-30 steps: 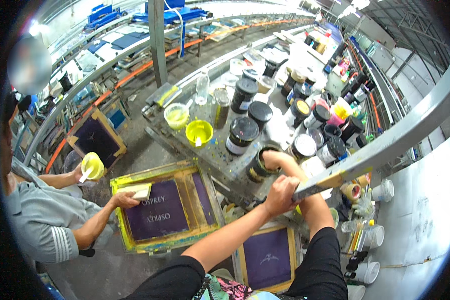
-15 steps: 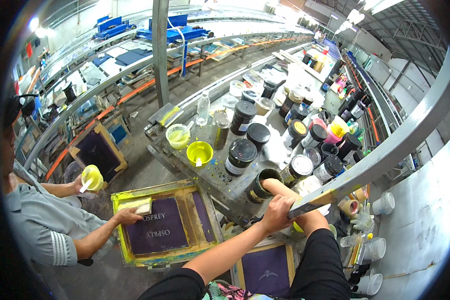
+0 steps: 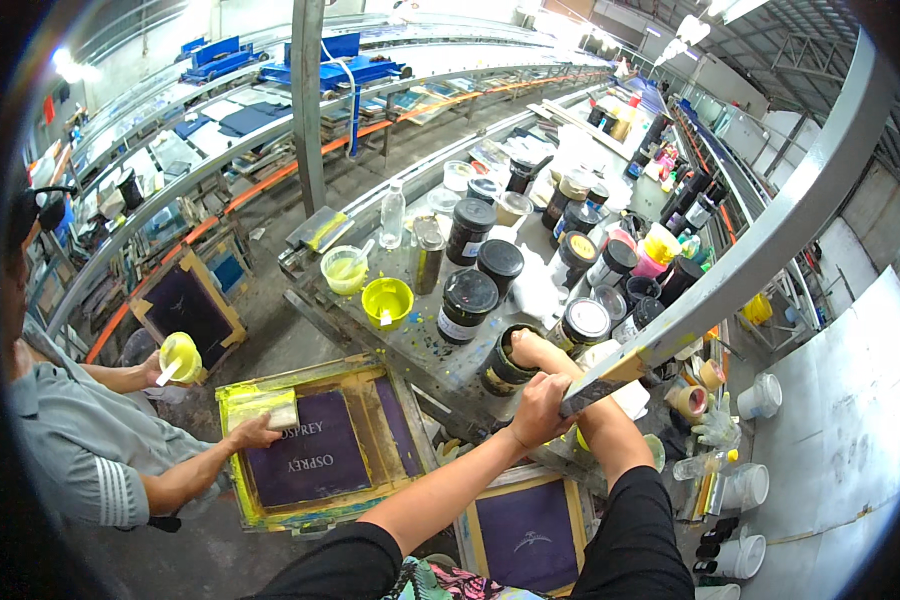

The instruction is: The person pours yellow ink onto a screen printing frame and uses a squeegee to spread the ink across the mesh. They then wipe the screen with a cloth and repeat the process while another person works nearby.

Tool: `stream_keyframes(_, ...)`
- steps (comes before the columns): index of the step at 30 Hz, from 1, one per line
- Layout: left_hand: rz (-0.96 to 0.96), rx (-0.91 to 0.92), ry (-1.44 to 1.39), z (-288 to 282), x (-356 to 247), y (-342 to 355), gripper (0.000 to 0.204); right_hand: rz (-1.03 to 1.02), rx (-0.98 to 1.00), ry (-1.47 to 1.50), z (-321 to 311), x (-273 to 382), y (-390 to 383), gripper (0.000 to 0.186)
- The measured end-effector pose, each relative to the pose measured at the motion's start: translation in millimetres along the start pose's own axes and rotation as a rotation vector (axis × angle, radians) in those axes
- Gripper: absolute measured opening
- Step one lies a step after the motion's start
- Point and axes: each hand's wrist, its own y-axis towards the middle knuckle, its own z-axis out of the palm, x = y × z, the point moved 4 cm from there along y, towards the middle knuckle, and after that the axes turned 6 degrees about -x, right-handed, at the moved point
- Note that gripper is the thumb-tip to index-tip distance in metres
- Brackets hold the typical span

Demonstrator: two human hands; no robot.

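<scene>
My right hand (image 3: 526, 350) reaches into the mouth of an open black jar (image 3: 502, 377) at the table's near edge; its fingers are hidden inside. My left hand (image 3: 540, 408) is closed in a fist around the lower end of a grey metal bar (image 3: 660, 335), in front of my right forearm. Part of its grip is out of sight. Left of the jar stands a closed black jar (image 3: 467, 306); to its right is a jar with a whitish lid (image 3: 582, 322). Below my arms lies a dark purple printing screen (image 3: 530, 535) with a pale bird-like mark.
At left, a co-worker holds a squeegee (image 3: 260, 408) on a yellow-stained screen frame (image 3: 390, 492) and a cup of yellow ink (image 3: 179, 357). Yellow ink bowls (image 3: 387, 302), a clear bottle (image 3: 392, 215) and several jars crowd the table. White buckets (image 3: 760, 396) stand at right.
The whole view has shifted a little. My right hand stays in the black jar and my left hand at the bar. The co-worker's squeegee has barely moved.
</scene>
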Motion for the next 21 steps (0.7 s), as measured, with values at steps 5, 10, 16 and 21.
stream_keyframes(5, 0.015, 0.020, -0.035, 9.1, -6.6, 4.0, 0.056, -0.005, 0.081, -0.018, 44.3, -40.0, 21.0, 0.025)
stream_keyframes(10, -0.025, 0.048, 0.061, -15.1, 8.0, -6.9, 0.060, -0.128, -0.052, 0.040, 9.7, 27.6, 3.3, 0.024)
stream_keyframes(16, -0.003, 0.027, -0.004, 1.8, 1.0, -3.1, 0.053, -0.242, -0.165, -0.017, -22.4, 13.4, -29.1, 0.024)
stream_keyframes(21, -0.007, 0.033, -0.007, 3.0, -0.6, -0.9, 0.051, -0.241, -0.248, 0.009, -22.0, 11.9, -26.7, 0.025)
